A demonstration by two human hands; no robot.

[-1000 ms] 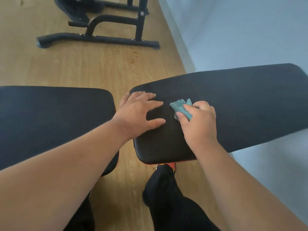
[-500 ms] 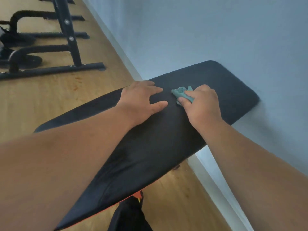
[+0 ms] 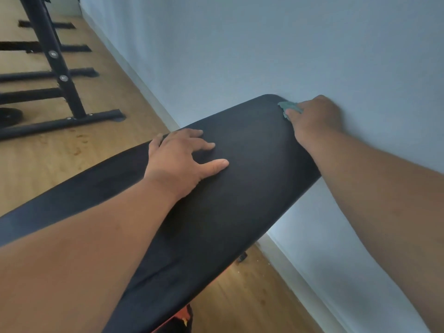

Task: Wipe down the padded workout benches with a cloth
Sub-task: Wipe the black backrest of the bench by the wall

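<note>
A person's left hand rests on the middle of a padded bench, while the right hand holds a cloth at the far end, against the wall. An exercise rack stands on the floor to the left, behind the bench.

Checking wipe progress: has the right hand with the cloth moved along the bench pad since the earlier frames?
Yes. The right hand and cloth have slid from beside the left hand to the bench pad's far end, by the wall.
</note>
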